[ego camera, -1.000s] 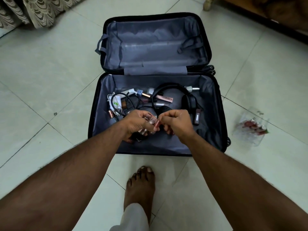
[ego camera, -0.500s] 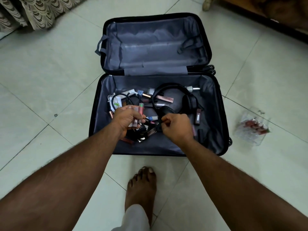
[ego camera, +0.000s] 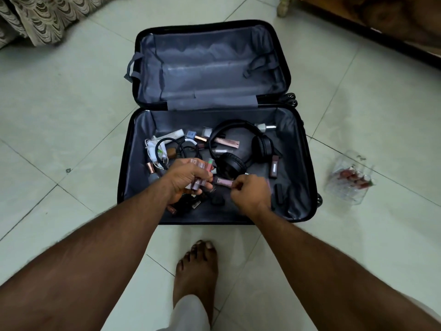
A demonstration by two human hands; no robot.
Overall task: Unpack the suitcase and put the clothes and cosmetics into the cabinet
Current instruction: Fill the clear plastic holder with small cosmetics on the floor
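Fingers of the left hand (ego camera: 188, 181) clutch lipsticks (ego camera: 200, 173) (right hand (ego camera: 250, 192) pinches one) over the suitcase (ego camera: 307, 163) on pale tiled floor (ego camera: 59, 103)

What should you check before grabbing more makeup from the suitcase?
1. Left hand grips its bundle of tubes firmly: ok.
2. Right hand has the pink tube pinched: ok.
3. Room in left hand for another: cannot tell.
4. Headphones clear of the hands: ok.
5. Suitcase lies fully open: ok.
6. All makeup collected: not ok, tubes remain.
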